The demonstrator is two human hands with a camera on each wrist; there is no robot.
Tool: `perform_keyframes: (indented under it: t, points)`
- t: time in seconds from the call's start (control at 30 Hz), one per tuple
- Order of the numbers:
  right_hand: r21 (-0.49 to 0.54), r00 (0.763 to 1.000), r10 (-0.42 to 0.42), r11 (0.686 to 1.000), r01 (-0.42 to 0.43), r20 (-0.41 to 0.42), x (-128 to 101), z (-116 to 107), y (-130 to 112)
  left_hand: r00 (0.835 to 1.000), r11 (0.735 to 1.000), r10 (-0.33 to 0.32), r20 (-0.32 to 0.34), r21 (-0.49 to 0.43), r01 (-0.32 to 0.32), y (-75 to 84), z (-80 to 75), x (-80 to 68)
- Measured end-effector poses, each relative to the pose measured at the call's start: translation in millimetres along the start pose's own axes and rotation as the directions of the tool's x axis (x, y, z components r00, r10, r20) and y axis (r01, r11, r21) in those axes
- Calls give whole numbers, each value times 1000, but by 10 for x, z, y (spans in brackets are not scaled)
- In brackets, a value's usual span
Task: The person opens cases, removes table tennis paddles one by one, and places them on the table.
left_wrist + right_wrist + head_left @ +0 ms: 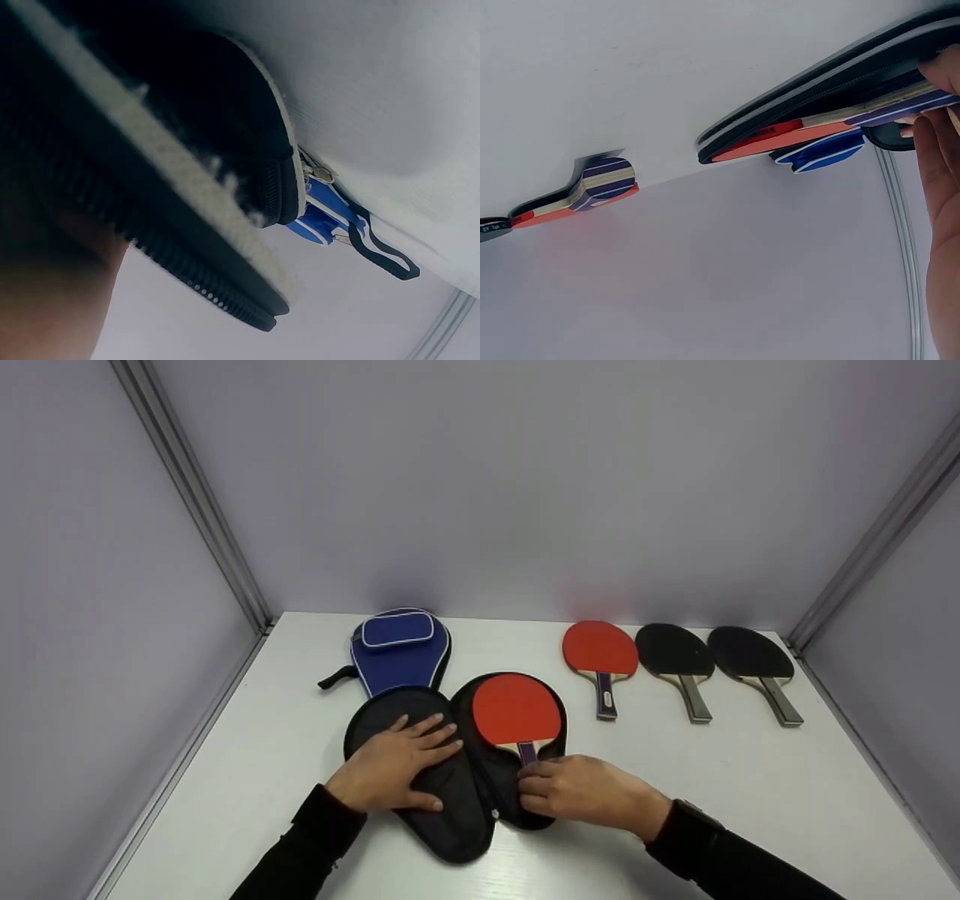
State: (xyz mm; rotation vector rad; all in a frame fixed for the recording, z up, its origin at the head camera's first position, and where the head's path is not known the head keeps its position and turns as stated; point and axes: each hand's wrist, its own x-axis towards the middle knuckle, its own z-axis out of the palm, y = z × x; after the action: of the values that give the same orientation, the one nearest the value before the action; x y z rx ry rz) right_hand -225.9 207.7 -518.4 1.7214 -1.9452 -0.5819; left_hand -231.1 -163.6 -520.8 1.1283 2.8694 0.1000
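Right hand (585, 795) holding red paddle (516, 710) (no legible branding), black case (450, 817)

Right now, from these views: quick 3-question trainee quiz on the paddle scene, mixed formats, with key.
1. True or false: the left hand lies flat on the open black case.
2. How many paddles lie loose on the table, outside any case?
3. The right hand pinches: A) blue case B) handle of the red paddle in the black case C) a black paddle

Key: 1 true; 2 three; 3 B
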Motion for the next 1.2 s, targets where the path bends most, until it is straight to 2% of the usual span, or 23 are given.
perform_keyframes:
  t: [0.27,0.53,0.7,0.97,1.2]
  points:
    - [-4,998,33,999,-33,-56,-7,-61,91,1000,1000,5,-14,10,-5,-7,15,10]
    - [23,995,83,996,-81,-59,-36,-138,188,1000,1000,5,-6,19,-5,-7,3,9]
    - [44,986,121,992,-116,-111,-49,-161,243,1000,999,7,-7,33,-7,-6,2,12]
    - [48,961,209,978,-204,-180,-68,-185,312,1000,999,17,-15,30,-17,-5,3,8]
    - [135,914,323,945,-298,-244,-100,-181,376,1000,1000,23,-15,9,-23,-10,18,1]
